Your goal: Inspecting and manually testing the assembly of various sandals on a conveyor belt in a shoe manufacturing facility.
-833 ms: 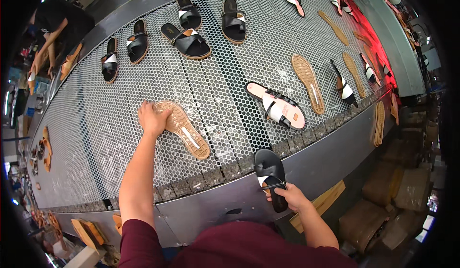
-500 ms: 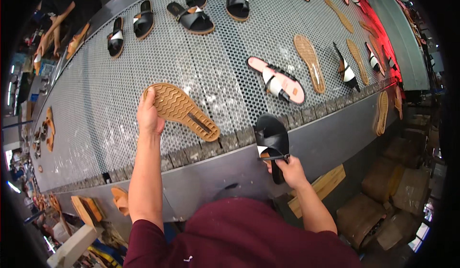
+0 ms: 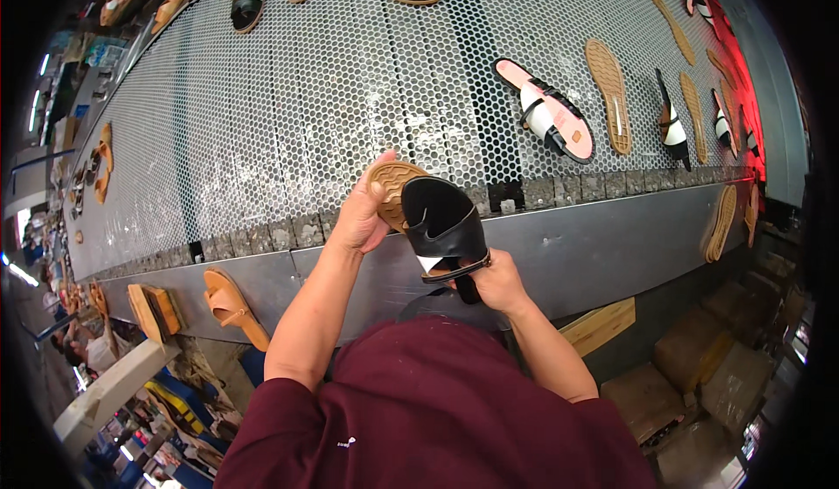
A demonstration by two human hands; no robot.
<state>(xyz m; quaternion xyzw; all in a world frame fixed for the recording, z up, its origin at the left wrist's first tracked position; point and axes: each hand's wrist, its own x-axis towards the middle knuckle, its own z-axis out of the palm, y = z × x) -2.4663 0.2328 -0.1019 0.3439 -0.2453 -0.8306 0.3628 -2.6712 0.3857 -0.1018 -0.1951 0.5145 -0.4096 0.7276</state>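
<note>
Sole point(image 3: 391, 187) now behind upright sandal point(image 3: 444, 227)

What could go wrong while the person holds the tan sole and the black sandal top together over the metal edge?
The left hand holds the tan sole and the right hand holds the black sandal top, both over the steel ledge. If either grip loosens, a piece might drop to the crowded floor below. The two pieces might also join crooked, since they meet at an angle. A sleeve or fingers may brush the perforated belt close behind.
</note>
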